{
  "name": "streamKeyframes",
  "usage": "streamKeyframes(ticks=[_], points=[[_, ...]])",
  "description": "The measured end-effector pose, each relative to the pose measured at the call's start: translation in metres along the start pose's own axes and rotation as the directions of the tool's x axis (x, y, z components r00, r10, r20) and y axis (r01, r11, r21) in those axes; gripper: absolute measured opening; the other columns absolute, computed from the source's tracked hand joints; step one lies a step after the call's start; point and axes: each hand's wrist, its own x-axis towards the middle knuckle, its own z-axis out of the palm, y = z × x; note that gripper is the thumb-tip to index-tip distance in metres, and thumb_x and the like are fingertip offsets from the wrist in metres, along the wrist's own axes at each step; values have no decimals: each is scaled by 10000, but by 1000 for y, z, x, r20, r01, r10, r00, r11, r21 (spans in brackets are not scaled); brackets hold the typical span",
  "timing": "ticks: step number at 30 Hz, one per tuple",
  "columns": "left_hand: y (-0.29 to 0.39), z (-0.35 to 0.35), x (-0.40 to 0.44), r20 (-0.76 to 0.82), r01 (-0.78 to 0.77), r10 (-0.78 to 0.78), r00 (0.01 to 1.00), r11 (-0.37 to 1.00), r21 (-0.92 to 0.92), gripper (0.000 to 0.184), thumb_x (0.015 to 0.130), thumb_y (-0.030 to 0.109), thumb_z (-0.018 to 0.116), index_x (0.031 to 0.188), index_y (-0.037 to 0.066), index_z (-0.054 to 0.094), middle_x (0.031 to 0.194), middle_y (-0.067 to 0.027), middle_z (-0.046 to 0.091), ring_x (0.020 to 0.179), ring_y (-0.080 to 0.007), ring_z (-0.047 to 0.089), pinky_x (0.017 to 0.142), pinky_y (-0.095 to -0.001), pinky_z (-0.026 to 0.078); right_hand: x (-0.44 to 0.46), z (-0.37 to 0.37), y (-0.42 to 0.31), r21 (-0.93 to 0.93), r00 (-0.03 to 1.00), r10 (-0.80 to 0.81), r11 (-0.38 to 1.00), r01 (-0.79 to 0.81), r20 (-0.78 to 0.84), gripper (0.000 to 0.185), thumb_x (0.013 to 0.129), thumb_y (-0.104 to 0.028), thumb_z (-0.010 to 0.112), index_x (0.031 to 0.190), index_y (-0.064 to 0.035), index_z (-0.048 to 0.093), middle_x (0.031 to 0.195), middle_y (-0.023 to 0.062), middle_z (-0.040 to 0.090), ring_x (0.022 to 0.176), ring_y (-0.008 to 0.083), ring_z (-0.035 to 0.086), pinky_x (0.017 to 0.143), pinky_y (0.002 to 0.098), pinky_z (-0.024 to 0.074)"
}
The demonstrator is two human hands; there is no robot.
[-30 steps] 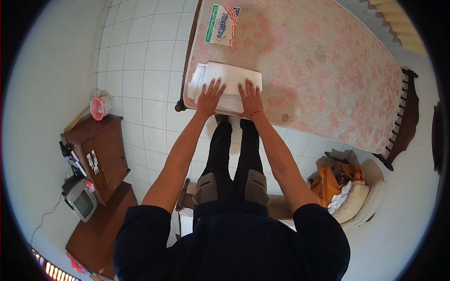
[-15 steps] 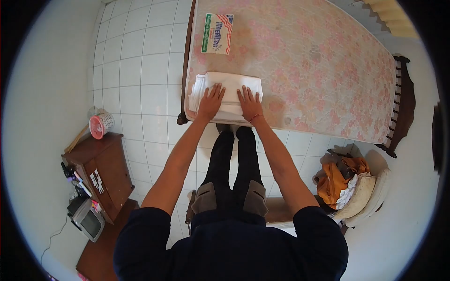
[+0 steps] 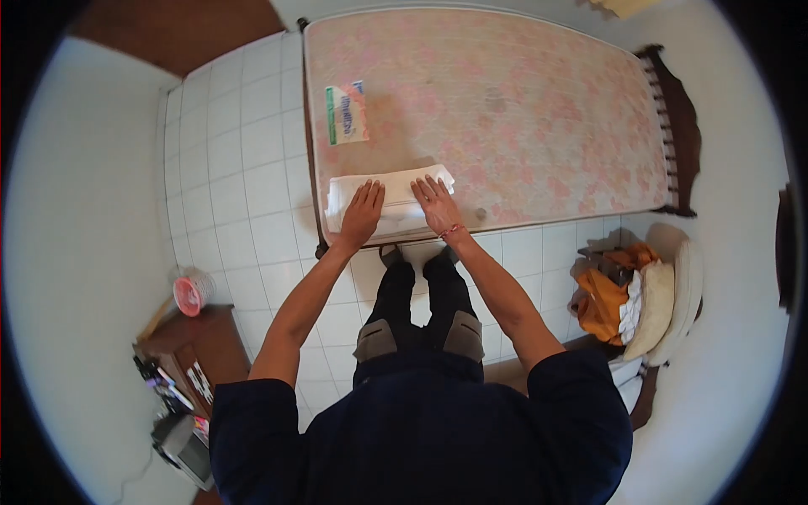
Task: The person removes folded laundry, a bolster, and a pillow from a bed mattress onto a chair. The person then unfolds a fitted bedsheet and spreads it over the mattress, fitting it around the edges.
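Observation:
A folded white cloth (image 3: 397, 190) lies near the corner of the mattress, by its near edge. My left hand (image 3: 364, 212) rests palm down on the left half of the cloth, fingers stretched out. On the right half, my right hand (image 3: 435, 204) lies flat as well, its fingers spread and a red band on the wrist. Both sets of fingertips are close to the cloth's far edge. Beyond the cloth, a printed packet (image 3: 348, 113) in white, green and red lies on the mattress.
The pink-flowered mattress (image 3: 522, 118) sits on a dark wooden bed frame with a headboard (image 3: 677, 130) at right. Cushions (image 3: 653, 307) and an orange cloth (image 3: 599, 305) are piled at lower right. At left stand a wooden cabinet (image 3: 202, 349), a pink basket (image 3: 192, 295) and a small television (image 3: 187, 450).
The view has shifted, so the bed appears lower and further left. My hands stay on the cloth, with their fingertips now nearer its far edge.

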Motion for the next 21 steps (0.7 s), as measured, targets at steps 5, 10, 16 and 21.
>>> streamKeyframes(ticks=[5, 10, 16, 21], points=[[83, -69, 29, -109, -124, 105, 989, 974, -190, 529, 807, -28, 577, 1336, -19, 581, 1347, -182, 606, 1316, -357, 538, 1132, -479, 407, -84, -95, 7, 100, 970, 148, 986, -131, -195, 432, 812, -60, 586, 1236, -47, 666, 1211, 110, 664, 1262, 316, 566, 1112, 498, 419], [206, -101, 66, -129, -306, 277, 952, 876, -374, 658, 695, -66, 649, 1346, 11, 590, 1321, -176, 631, 1277, -367, 570, 1090, -465, 443, -200, -184, 26, 87, 831, 347, 935, -345, -436, 351, 747, -47, 660, 1092, -74, 715, 1119, 66, 695, 1124, 267, 621, 949, 446, 471], [385, -100, 110, 90, -402, 608, 789, 622, -672, 734, 775, 202, 762, 1425, 7, 483, 1310, -216, 615, 1245, -387, 563, 1056, -453, 439, -343, -280, 52, -47, 637, 764, 636, -770, -100, 142, 755, -107, 682, 893, -127, 712, 954, 20, 702, 967, 233, 647, 784, 438, 457], [547, -28, 103, -21, -408, 610, 792, 504, -762, 1005, 690, 232, 884, 1526, 2, 376, 1241, -243, 640, 1079, -440, 642, 903, -500, 518, -461, -312, 87, -13, 453, 868, 460, -888, -202, 98, 806, -124, 647, 871, -125, 720, 913, 26, 702, 947, 243, 655, 787, 475, 471]])
